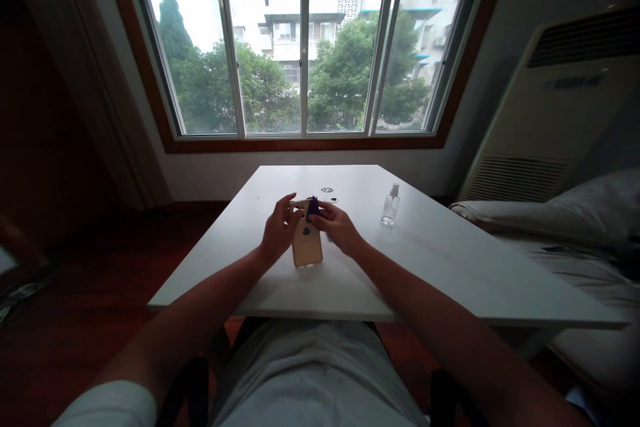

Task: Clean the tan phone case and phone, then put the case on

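- Left hand (pixel 281 229) pinching the top of a tan phone case (pixel 308 251) above the table (pixel 440 273), nearer its front edge; contents unclear.
- Purple cloth (pixel 313 205) at the case, partly hidden by the right hand (pixel 341 229) gripping it.
- Clear spray bottle (pixel 389 208), toward the right edge.

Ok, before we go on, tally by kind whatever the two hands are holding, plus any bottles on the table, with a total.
Phone case: 1
Purple cloth: 1
Clear spray bottle: 1
Total: 3
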A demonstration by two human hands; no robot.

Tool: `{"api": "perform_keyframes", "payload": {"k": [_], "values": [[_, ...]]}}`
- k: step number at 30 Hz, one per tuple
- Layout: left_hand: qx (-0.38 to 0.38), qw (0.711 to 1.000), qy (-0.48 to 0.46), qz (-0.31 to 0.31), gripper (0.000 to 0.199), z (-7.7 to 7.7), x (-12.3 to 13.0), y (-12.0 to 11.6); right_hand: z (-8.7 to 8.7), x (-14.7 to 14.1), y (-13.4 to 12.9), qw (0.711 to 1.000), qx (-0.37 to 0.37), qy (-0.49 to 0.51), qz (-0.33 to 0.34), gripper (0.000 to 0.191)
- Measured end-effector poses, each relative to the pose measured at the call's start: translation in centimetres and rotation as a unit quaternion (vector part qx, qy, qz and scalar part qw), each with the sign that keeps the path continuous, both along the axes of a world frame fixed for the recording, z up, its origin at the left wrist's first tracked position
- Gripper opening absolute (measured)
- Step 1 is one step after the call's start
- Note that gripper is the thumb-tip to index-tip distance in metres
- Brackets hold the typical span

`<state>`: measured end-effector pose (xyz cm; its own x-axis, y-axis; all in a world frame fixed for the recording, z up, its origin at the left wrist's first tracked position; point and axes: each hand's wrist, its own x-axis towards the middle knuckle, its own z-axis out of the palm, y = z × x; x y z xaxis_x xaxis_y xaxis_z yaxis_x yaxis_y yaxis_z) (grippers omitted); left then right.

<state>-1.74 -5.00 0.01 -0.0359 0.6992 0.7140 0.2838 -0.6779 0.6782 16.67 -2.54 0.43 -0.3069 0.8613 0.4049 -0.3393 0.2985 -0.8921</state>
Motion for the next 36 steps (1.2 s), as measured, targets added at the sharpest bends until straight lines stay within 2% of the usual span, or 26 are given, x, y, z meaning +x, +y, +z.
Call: {"api": "perform_keyframes", "payload": {"k": [2,5,8,12,16,24,28,36], "values": [[0.004,1.000,-0.003,-0.009,0.052,-0.2,0.0,0.1,0.1,-0.1,-0.1,1.000,0.012,-0.005,0.007,0.049],[-0.023,0.999,-0.005,-0.045,0.062,-0.5,0.0,0.8,0.2,0.0,0.2,0.998,0.037,0.020,-0.055,0.046],[-0.087,0.992,0.041,-0.081,0.063,-1.0,0.0,1.8,0.4,0.3,0.6,0.990,0.055,0.063,-0.117,0.043],[-0.192,0.954,0.169,-0.157,0.051,-1.7,-0.5,2.8,0.6,1.1,1.0,0.986,0.055,0.079,-0.139,0.042],[-0.264,0.924,0.234,-0.144,0.051,-2.0,-1.2,2.9,0.7,1.2,1.0,0.988,0.036,0.069,-0.136,0.045],[-0.252,0.910,0.263,-0.197,0.048,-1.7,-1.3,2.5,0.9,1.3,0.7,0.985,0.044,0.022,-0.167,0.042],[-0.257,0.911,0.262,-0.186,0.051,-1.9,-1.4,2.5,0.9,1.2,0.7,0.990,0.050,0.001,-0.130,0.044],[-0.286,0.902,0.264,-0.190,0.055,-2.2,-1.8,3.0,0.7,2.1,1.2,0.996,0.018,-0.069,-0.047,0.040]]}}
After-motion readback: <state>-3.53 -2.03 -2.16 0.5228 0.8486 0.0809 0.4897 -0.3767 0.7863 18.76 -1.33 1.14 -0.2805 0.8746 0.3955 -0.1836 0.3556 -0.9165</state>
